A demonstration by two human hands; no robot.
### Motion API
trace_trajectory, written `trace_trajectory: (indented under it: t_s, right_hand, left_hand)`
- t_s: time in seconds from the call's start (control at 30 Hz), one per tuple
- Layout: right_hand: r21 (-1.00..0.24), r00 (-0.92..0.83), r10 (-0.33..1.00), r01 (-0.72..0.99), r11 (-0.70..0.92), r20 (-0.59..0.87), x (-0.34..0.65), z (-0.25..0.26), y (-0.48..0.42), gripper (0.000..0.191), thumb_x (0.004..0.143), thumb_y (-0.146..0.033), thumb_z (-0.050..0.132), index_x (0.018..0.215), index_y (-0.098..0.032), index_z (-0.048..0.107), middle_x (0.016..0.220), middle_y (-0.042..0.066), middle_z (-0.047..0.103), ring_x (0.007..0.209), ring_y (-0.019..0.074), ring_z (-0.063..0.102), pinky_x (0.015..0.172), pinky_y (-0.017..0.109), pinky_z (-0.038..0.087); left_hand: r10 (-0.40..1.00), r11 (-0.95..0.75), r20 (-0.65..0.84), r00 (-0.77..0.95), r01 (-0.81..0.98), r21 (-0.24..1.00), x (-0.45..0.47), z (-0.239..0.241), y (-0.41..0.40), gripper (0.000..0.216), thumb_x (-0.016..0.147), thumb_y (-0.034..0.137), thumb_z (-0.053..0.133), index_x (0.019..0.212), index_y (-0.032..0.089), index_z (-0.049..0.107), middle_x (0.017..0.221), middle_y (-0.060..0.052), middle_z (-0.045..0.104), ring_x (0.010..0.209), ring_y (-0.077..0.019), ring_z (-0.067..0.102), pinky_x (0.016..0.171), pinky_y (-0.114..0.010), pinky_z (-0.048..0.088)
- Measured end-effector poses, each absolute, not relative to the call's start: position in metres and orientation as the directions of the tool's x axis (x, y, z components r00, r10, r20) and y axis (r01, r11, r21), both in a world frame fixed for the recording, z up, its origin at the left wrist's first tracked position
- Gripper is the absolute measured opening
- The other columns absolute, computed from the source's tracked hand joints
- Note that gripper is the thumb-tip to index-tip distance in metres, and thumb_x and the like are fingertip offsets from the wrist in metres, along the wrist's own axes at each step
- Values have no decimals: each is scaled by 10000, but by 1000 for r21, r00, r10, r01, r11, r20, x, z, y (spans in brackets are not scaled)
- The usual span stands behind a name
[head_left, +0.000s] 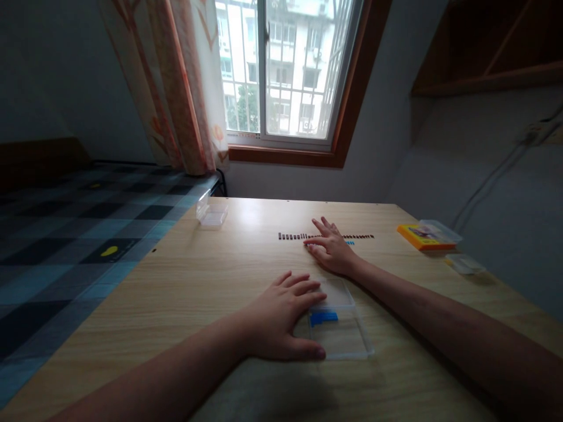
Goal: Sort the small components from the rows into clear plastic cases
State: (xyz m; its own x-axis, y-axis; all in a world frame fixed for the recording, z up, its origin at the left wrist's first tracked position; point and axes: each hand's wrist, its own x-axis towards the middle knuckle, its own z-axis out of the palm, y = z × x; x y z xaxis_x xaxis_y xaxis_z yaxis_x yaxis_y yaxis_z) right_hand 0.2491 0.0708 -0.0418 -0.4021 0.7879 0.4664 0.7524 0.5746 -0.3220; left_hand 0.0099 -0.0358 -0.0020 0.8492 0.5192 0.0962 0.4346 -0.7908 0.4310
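My right hand (332, 251) reaches over a long row of small dark pieces (290, 237) at the far part of the table. Its thumb and forefinger come together at the row's near side, while the other fingers stretch forward. Whatever lies between those two tips is too small to make out. Just beside this hand, a few small blue pieces (350, 242) sit below the row. Fingers spread, my left hand (285, 316) rests at the left side of an opened clear plastic box (363, 334). Inside the box lies a cluster of blue pieces (323, 317).
An empty-looking clear case (213, 217) stands open at the table's far left. On the right are an orange-and-yellow box (424, 235) with a clear lid and a small clear container (465, 264). A bed (127, 217) adjoins the wooden table (176, 316) on the left.
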Motion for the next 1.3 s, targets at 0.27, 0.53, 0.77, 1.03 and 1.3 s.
trace_trajectory:
  t_s: [0.27,0.53,0.77,1.03,1.3]
  right_hand:
    - [-339,-389,719,686,644,576,255,-40,64,175,876,-254,650,938,-264,813,1600,63,434,1550,338,236,1222,640,199]
    - [-320,-388,740,720,615,550,249,-39,66,88,829,-325,748,830,-260,807,1559,77,490,1533,376,269,1198,685,206]
    - [-276,-415,704,712,645,576,248,-42,68,57,813,-299,774,809,-255,810,1525,94,531,1519,376,305,1199,668,229]
    - [-304,-352,680,698,649,643,254,-41,65,86,852,-262,733,811,-247,807,1494,86,564,1505,342,344,1202,602,310]
    - [-434,-257,698,627,647,669,268,-9,-22,114,896,-329,715,841,-263,790,1526,57,530,1513,338,326,1196,622,328]
  left_hand:
    - [520,-787,94,849,432,441,9,-2,-36,866,783,703,693,1496,245,513,1573,-113,475,1478,-412,365,1238,-633,178]
    - [525,-784,94,846,437,441,9,-2,-36,854,783,706,694,1489,258,520,1574,-116,473,1476,-414,369,1237,-633,178]
    - [535,-778,72,842,458,429,10,1,-37,870,768,700,713,1487,249,524,1576,-116,471,1477,-414,367,1239,-630,180]
    - [533,-778,70,843,455,433,11,2,-36,880,761,723,707,1484,255,527,1573,-130,470,1473,-423,371,1231,-642,184]
    - [535,-776,45,843,470,421,10,1,-37,921,769,749,686,1515,243,493,1594,-132,439,1491,-416,340,1237,-633,180]
